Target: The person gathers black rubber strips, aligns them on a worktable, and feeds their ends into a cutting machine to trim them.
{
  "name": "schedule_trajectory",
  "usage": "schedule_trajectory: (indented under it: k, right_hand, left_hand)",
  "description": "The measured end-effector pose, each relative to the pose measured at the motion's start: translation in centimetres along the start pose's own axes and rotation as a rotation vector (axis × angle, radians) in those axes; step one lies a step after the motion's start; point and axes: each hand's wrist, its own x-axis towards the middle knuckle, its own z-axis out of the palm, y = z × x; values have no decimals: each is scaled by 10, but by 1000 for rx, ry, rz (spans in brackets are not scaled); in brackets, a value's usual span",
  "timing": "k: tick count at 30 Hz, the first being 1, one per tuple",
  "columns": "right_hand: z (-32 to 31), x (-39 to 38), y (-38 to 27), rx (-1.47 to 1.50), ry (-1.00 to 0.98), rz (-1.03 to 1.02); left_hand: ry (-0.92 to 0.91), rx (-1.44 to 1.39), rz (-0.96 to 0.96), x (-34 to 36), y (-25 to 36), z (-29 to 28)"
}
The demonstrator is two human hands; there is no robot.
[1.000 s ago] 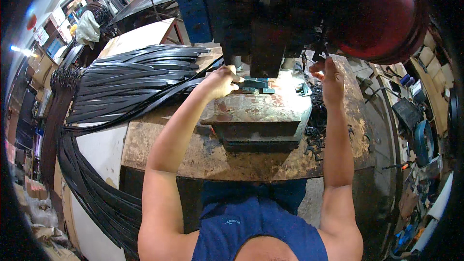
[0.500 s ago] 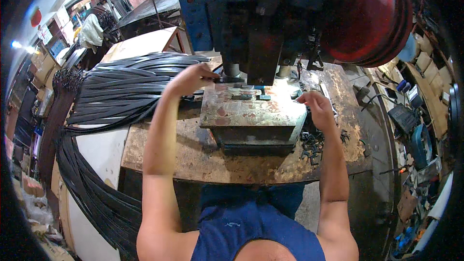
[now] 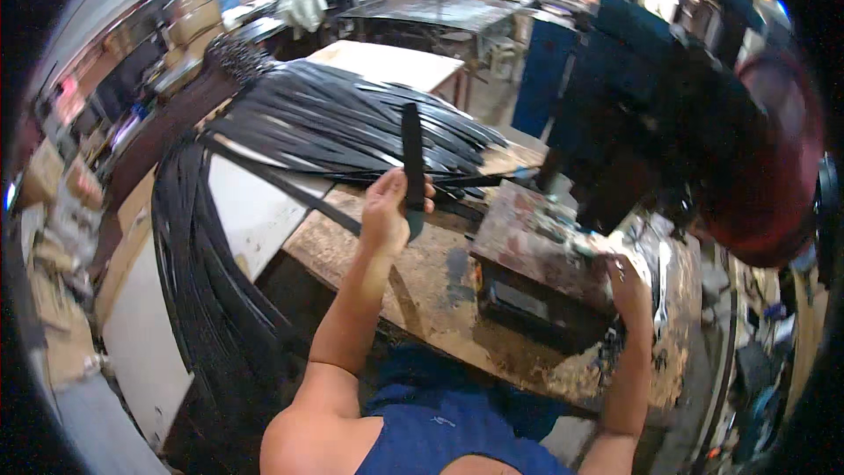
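A black belt strap (image 3: 412, 149) stands up from my left hand (image 3: 384, 208), its squared end pointing upward. My fingers close around it over the left part of the wooden bench. My right hand (image 3: 626, 286) is at the right edge of the press's metal bed (image 3: 536, 233), beneath the machine head. Its fingers are bent together, and what they hold, if anything, is too blurred to make out. Behind my left hand lies a large spread bundle of black straps (image 3: 343, 114), with more hanging down at the left.
The dark press (image 3: 651, 114) with its red wheel (image 3: 782, 158) overhangs the right side of the worn wooden bench (image 3: 422, 277). Small black offcuts (image 3: 611, 352) lie beside the metal bed. A white board (image 3: 264, 211) supports straps at left; another table (image 3: 431, 13) stands behind.
My view has turned left. My left hand has moved away from the press head and now holds the strap upright. My right hand stays by the bed's right edge.
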Motion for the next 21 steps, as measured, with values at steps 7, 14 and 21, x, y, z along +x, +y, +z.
schedule_trajectory:
  k: [7,14,21]
  right_hand:
    - [-44,-67,29,-216,92,236]
    - [-34,-44,-5,7,-42,55]
    - [4,-12,-2,112,-143,-34]
  left_hand:
    - [-2,-32,-12,-17,9,2]
    - [-52,4,22,-22,9,5]
    - [-99,55,29,-42,30,4]
